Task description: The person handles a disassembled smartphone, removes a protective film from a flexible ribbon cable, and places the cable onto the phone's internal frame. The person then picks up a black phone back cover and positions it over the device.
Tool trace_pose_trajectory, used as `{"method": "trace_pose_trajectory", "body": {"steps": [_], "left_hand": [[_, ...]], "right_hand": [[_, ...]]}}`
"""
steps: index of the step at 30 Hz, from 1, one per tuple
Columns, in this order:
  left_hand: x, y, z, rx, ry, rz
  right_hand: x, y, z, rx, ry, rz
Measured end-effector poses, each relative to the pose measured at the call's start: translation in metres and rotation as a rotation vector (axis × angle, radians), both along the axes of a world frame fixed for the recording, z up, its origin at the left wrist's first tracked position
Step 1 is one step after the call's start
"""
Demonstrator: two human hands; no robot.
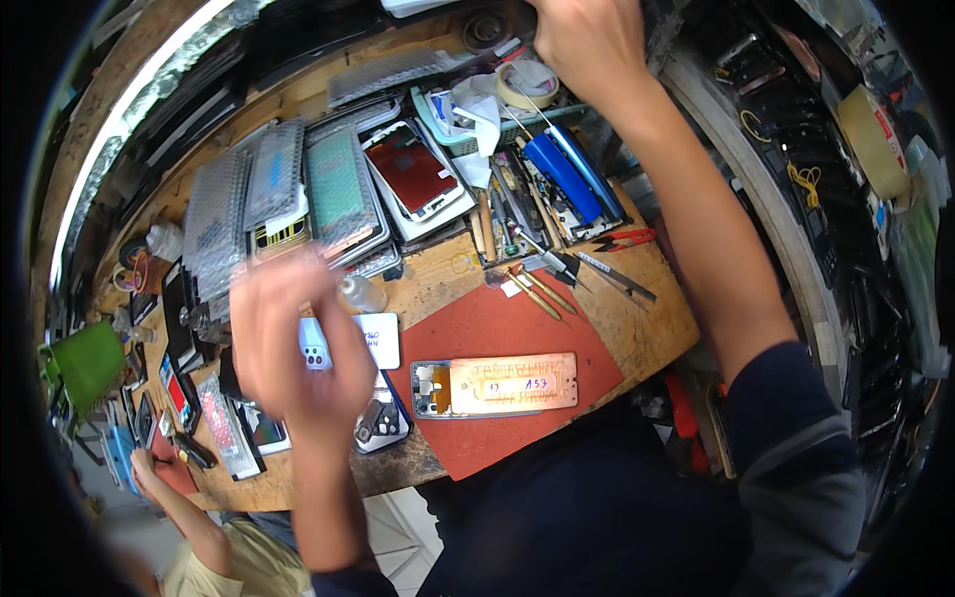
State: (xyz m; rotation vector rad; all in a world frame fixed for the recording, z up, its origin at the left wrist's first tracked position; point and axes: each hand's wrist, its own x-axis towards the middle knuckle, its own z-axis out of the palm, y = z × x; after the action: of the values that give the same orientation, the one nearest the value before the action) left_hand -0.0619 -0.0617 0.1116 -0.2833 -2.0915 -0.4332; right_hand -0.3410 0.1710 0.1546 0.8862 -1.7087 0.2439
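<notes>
On a red-brown mat [468,448] lies an opened phone [432,390] with its inner parts bare at the left end. A copper-coloured metal plate [517,370] with handwriting covers most of it. My left hand [298,338] is raised left of the mat, above phone parts; motion smears its fingers. My right hand [595,45] reaches to the far edge of the view, beyond the tool tray. Its fingers curl inward and are partly cut off, so what they hold, if anything, is hidden. Two brass-coloured pen-like tools [537,296] lie at the mat's far edge.
Bubble-wrapped panels [219,219] and a phone screen [413,171] are stacked at the back. A tool tray [512,214], blue cylinders [562,179], a tape roll [527,85] and red pliers [625,240] stand back right. Another person's arm [189,512] is at the lower left.
</notes>
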Motion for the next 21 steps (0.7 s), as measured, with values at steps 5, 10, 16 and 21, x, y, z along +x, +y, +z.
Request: {"method": "trace_pose_trajectory", "body": {"steps": [5, 10, 16, 21], "left_hand": [[-0.169, -0.021, 0.035, 0.167, 0.1, -0.02], [-0.278, -0.022, 0.065, -0.211, -0.098, 0.269], [-0.354, -0.029, 0.068, -0.382, -0.282, 0.358], [-0.381, -0.063, 0.058, -0.375, -0.261, 0.27]], "right_hand": [[0.079, 0.034, -0.036, -0.068, -0.111, 0.04], [0.145, 0.065, -0.081, -0.056, -0.295, 0.06], [0.185, 0.092, -0.114, 0.004, -0.466, 0.068], [0.188, 0.099, -0.123, -0.025, -0.499, 0.095]]}}
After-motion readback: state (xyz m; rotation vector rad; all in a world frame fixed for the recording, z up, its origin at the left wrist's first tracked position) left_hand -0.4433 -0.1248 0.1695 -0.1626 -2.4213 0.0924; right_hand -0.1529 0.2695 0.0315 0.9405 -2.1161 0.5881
